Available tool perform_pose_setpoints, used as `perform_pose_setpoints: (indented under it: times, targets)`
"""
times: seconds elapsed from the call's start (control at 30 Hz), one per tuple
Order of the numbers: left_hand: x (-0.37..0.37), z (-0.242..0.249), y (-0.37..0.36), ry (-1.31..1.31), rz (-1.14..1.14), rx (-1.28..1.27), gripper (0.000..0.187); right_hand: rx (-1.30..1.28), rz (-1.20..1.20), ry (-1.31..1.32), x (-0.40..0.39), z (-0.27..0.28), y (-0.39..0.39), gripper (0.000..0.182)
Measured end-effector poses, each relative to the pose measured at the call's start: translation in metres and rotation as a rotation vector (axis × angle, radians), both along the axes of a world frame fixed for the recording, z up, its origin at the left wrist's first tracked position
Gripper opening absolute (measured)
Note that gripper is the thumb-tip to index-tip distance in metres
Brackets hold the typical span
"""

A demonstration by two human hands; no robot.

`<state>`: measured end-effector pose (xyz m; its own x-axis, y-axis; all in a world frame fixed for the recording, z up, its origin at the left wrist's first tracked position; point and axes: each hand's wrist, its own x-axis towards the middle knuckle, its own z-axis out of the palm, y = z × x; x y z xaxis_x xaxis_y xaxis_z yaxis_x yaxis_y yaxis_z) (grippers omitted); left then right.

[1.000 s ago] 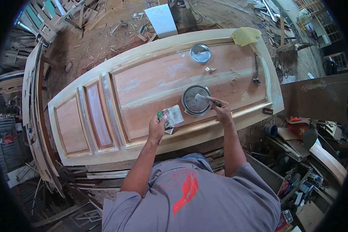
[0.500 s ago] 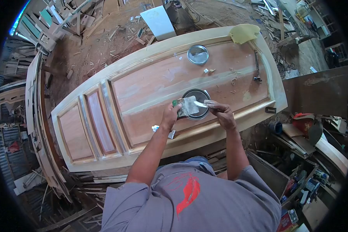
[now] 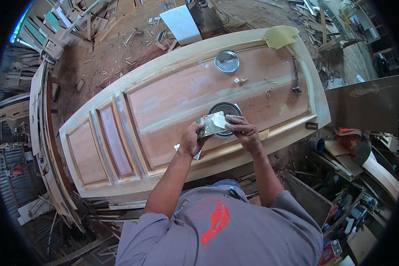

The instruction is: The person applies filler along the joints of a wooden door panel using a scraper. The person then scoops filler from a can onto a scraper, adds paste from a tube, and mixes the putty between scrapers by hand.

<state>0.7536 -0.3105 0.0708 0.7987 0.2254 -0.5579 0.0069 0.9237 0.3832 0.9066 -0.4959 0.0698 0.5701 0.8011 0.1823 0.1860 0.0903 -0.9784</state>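
My left hand (image 3: 192, 138) grips a small flat plate (image 3: 207, 126) smeared with whitish paste, with a green patch near the thumb. My right hand (image 3: 244, 128) pinches a small white-coated spreader (image 3: 220, 121) against the far right part of the plate; the fingers hide much of it. Just beyond and partly below both hands, an open round can (image 3: 226, 107) stands on the panelled wooden door (image 3: 173, 146). A round metal lid (image 3: 227, 62) lies further up the door. Small white pieces (image 3: 177, 147) rest by my left wrist, partly covered by it.
On the door lie a hammer-like tool (image 3: 295, 75), a yellow sheet (image 3: 280, 37), a dark block (image 3: 311, 126) and wood shavings. Wood scraps litter the floor (image 3: 106, 62). Boards lean at the left (image 3: 42, 146), and a cluttered tool box (image 3: 348, 217) stands at the right.
My right hand has moved left and toward me, bringing the spreader onto the plate. The left hand has shifted slightly toward me with the plate, which is now tilted differently.
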Motion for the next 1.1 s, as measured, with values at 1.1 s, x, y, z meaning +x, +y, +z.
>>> perform_pose_setpoints:
  times: [1.1]
  targets:
    - [-0.029,0.06,-0.021,-0.138,0.033,1.877,0.041,0.03,-0.384,1.161,-0.055,0.031,0.016,0.037]
